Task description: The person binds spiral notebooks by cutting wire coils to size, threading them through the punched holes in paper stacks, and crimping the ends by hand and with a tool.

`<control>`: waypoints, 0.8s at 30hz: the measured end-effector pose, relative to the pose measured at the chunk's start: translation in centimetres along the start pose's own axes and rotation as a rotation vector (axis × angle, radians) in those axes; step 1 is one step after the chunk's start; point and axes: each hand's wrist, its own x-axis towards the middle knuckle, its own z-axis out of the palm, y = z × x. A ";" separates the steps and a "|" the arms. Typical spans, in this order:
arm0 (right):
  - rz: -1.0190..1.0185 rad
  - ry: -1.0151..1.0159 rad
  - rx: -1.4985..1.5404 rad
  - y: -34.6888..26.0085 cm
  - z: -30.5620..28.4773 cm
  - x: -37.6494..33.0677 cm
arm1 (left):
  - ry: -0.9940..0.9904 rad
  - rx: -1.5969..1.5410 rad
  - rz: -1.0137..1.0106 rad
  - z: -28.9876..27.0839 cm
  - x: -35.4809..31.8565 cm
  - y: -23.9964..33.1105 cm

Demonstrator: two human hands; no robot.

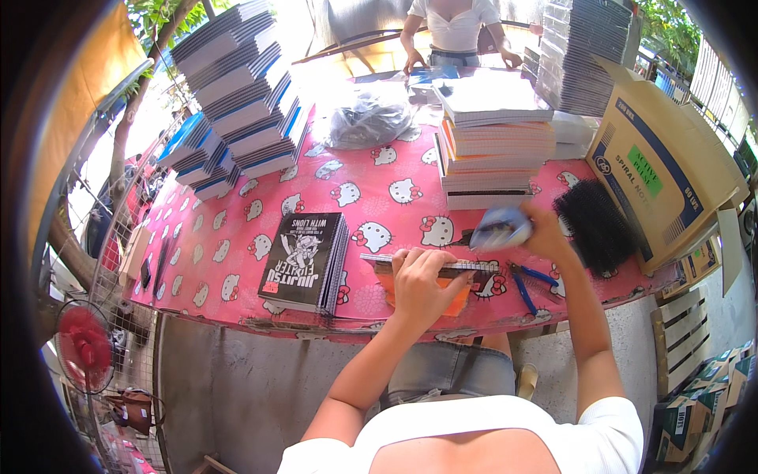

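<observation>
Notebook (430, 266) lies flat at the near edge of the table (237, 261), slightly right of centre, its wire spiral running along the far long side and an orange cover showing beneath the palm. Left hand (418, 284) presses down on it, fingers together and curled over the spiral edge. Right hand (545, 233) is raised just right of it, fingers closed on a blurred pale blue sheet (499, 229), probably a cover. Judged from its look, the notebook is light and thin, stiff only across the wire; the paper block flexes and pages may fan if lifted by one corner. Best grip is likely along the spine, thumb below and fingers above, or flat under palm pressure on the tablecloth. Wire coils may deform if squeezed. Blue-handled pliers (527, 286) lie touching or just beside its right end. A black-covered stack (304, 261) sits to the left, a black comb bundle (594, 223) near the right edge.
</observation>
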 end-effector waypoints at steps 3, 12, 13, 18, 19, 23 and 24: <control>0.210 0.083 1.136 -0.7 -0.4 -0.6 | -0.047 -0.004 -0.097 -1.3 -0.2 -0.1; 0.291 0.200 0.788 8.5 -2.1 -5.3 | 0.527 0.499 -0.553 -21.8 1.6 -18.7; 0.274 0.220 0.788 9.3 -1.8 -5.8 | 0.544 0.577 -0.692 -23.6 -0.5 -21.9; 0.365 0.211 0.764 8.9 -1.6 -6.5 | -0.385 0.821 -1.186 -24.4 -13.6 -29.7; 0.364 0.183 0.750 9.3 -1.9 -6.5 | -0.391 0.816 -1.180 -23.7 -13.7 -30.0; 0.363 0.218 0.755 10.4 -3.0 -6.6 | -0.143 0.918 -1.138 -20.5 -13.1 -30.8; 0.365 0.240 0.745 10.1 -3.1 -6.4 | -0.078 0.997 -1.126 -20.4 -13.1 -31.2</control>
